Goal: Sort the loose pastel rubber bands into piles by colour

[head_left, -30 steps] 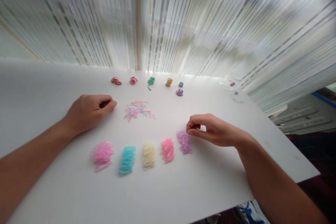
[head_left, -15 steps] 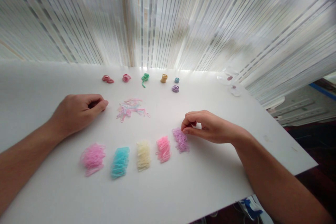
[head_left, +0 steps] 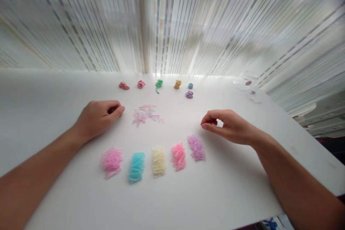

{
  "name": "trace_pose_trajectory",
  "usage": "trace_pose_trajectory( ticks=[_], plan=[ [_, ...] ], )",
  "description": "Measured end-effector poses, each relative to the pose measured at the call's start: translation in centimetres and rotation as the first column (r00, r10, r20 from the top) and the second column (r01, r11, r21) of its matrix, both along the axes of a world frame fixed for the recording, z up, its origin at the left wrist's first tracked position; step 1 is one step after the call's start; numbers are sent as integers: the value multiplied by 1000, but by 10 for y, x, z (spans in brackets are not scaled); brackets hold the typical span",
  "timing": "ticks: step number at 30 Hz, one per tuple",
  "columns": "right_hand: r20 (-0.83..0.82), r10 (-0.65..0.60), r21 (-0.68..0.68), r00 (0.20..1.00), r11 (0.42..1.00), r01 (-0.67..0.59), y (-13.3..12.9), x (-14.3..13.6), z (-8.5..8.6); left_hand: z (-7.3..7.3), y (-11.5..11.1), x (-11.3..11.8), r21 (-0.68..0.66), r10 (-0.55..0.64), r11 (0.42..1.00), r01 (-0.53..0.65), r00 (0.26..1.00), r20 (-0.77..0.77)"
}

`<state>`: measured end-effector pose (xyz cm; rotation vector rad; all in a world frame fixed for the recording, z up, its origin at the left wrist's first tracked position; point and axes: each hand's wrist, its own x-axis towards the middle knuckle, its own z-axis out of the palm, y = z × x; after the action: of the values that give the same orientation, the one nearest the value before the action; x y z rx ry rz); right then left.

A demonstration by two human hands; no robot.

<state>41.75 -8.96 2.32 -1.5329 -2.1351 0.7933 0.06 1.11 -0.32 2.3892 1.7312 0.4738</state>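
Note:
My left hand point(head_left: 104, 116) rests on the white table, fingers curled closed and thumb against the index finger. Whether anything is inside it is hidden. Just right of it lies a loose heap of mixed pastel rubber bands point(head_left: 147, 114). My right hand point(head_left: 226, 125) is pinched, thumb and index tips meeting, just beyond the pile of purple rubber bands point(head_left: 196, 148). Anything between those tips is too small to make out. To the left of the purple pile are piles of pink point(head_left: 178, 156), cream point(head_left: 159, 162), turquoise point(head_left: 137, 167) and orchid-pink point(head_left: 112, 161) bands.
Along the back of the table point(head_left: 172, 201) sit small coils in red point(head_left: 124, 86), pink point(head_left: 141, 84), green point(head_left: 159, 84), yellow point(head_left: 177, 84), blue point(head_left: 190, 86) and purple point(head_left: 189, 94). Clear round pieces point(head_left: 244, 83) lie at the back right, before a striped curtain point(head_left: 172, 21).
The view has swung left, shifting everything rightward. My right hand has drawn up and away from the purple pile, still pinched. My left hand keeps its place beside the mixed heap.

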Motion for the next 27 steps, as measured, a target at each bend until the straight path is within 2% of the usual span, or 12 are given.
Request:
trace_pose_trajectory(
  ticks=[7,12,15,22,27],
  plan=[
    [65,-133,148,989,981,122,16,14,-21,4,-5,5,-14,5,1000,-5,999,36],
    [-18,-321,314,947,897,310,27,26,-33,3,-4,4,-9,2,1000,-1,999,38],
    [-110,-373,310,921,868,388,31,28,-37,2,-3,4,-7,-6,1000,7,999,42],
    [-217,-386,280,897,855,436,33,15,-42,3,-1,4,-7,-16,1000,17,996,87],
    [-261,-406,245,876,849,467,42,5,-31,0,0,3,-5,-13,1000,14,993,121]
  ],
)
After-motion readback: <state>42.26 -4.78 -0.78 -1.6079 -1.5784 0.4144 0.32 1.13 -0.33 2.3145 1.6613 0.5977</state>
